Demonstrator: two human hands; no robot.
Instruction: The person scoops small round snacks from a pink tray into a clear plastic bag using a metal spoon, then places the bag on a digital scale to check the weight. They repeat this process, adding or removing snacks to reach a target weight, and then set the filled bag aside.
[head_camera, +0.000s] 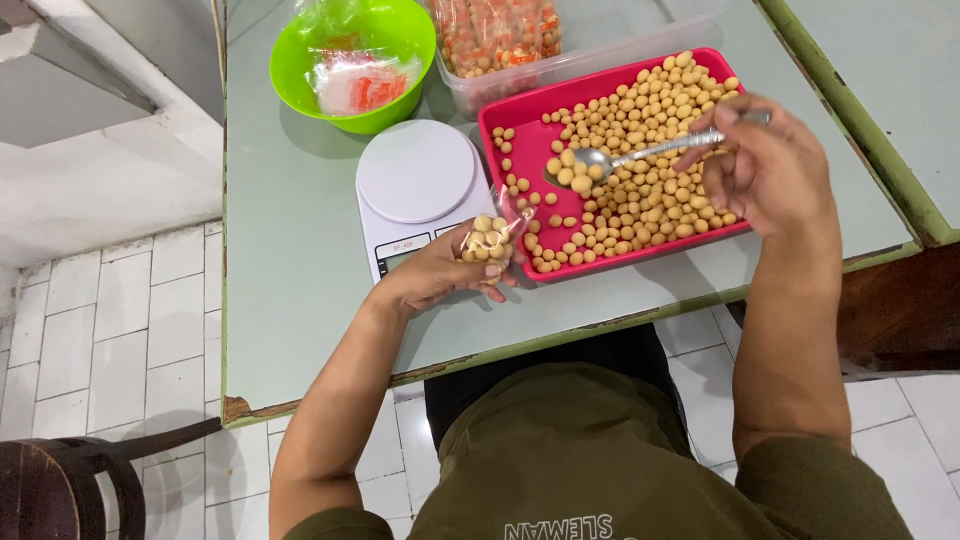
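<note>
Table (300, 280): pale green top, chipped front edge; white tiled floor below, dark chair at lower left.
Tray (520, 130): pink, your landmark, spread with small tan balls (650, 190).
Scale (415, 185): white, just left of tray.
Bowl (350, 60): green, beyond scale, wrappers inside.
Right hand (770, 170): over tray's right end, closed on spoon (640, 152); spoon bowl loaded.
Left hand (440, 270): at tray's near-left corner, pinching clear bag (488, 240), part filled.
Technique: keep your spoon level; hold bag mouth wide, close over tray so spills land back.
</note>
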